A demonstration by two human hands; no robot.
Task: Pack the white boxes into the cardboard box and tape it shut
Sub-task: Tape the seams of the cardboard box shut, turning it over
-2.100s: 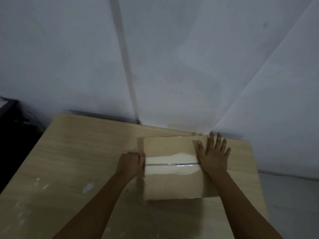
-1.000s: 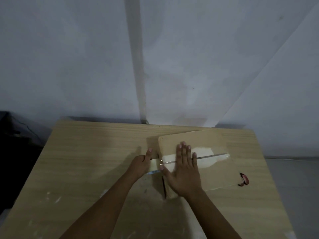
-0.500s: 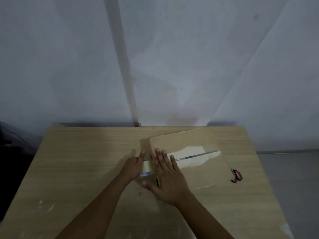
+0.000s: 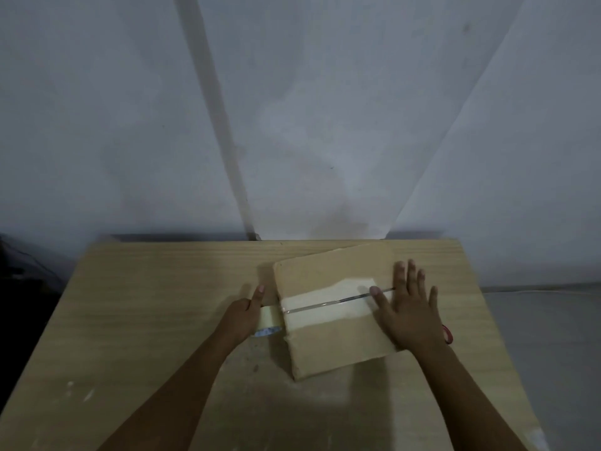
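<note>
The left hand [image 4: 242,315] is closed around a pale roll of clear packing tape [image 4: 267,321], thumb raised, holding it just off the left edge of the flat tan cardboard box [image 4: 328,346]. The right hand [image 4: 411,315] grips nothing: it lies open and flat, fingers spread, palm down on the right end of the box top.

Half a second ago that right hand was pressed at the left end of the lid, beside the roll; it has since swept along the seam to the far right end. The box itself has hardly shifted and still sits skewed, right of centre on the light wooden table [image 4: 156,304], close to the far edge.

A shiny strip of tape [image 4: 325,306] now runs over the centre seam, crossing a whitish patch on the lid, and it looks smoothed down along its length. The flaps are shut, so the white boxes, not visible, are presumably inside. The strip is apparently still joined to the roll, so my judgement is that cutting it free comes next. A red-handled object, probably scissors [image 4: 448,335], peeks out just right of the right wrist, within easy reach.
</note>
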